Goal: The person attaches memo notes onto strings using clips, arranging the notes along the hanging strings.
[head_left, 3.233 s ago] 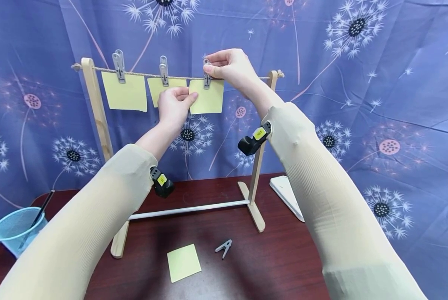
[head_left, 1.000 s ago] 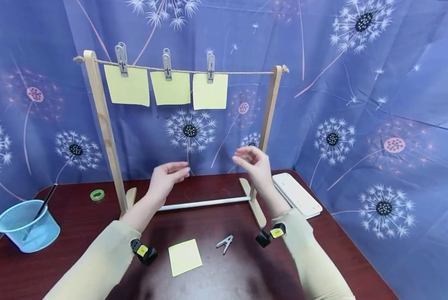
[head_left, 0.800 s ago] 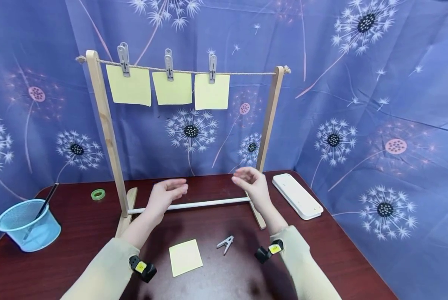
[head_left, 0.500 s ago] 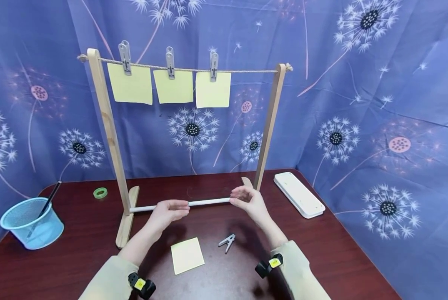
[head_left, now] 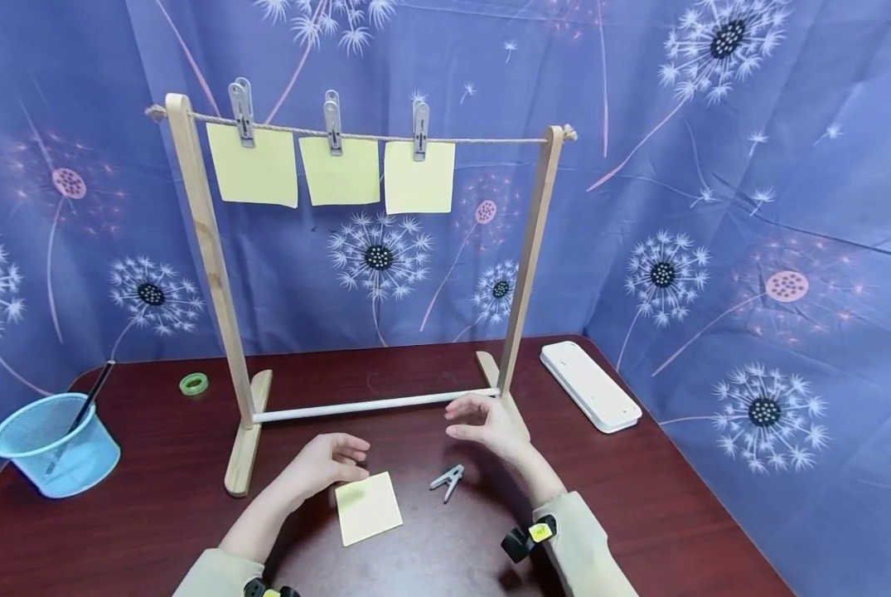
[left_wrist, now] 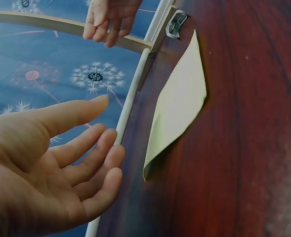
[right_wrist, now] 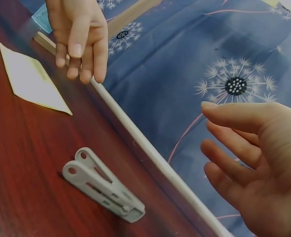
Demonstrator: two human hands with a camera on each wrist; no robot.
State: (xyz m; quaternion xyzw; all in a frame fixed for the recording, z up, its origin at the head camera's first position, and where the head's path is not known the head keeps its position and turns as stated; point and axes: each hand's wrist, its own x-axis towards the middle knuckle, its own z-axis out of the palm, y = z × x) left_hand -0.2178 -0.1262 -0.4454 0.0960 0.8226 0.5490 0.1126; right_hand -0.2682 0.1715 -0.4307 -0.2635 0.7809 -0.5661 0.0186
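My left hand [head_left: 322, 467] hovers beside the far-left corner of a yellow sticky note [head_left: 370, 510] lying on the table, holding nothing. Its fingers are loosely bent and apart in the left wrist view. Up and to the right of a grey clothespin [head_left: 448, 481], my right hand [head_left: 491, 427] also holds nothing, thumb and fingers spread. The clothespin [right_wrist: 104, 185] lies on its side on the wood in the right wrist view. Three more yellow notes hang from a rope [head_left: 490, 141], each under its own grey clothespin; the rightmost note [head_left: 419, 178] hangs nearest the rope's bare stretch.
A wooden frame with a left post [head_left: 210, 249] and right post [head_left: 530, 257] carries the rope, with a white bar [head_left: 378, 405] low between them. A blue mesh cup [head_left: 57, 448] with a black pen stands left, near green tape [head_left: 193, 383]. A white case [head_left: 590, 387] lies right.
Earlier my hands were at the rightmost hanging note and its clothespin; they let go. Both have since come down toward the table, the left to the loose note, the right near the loose clothespin.
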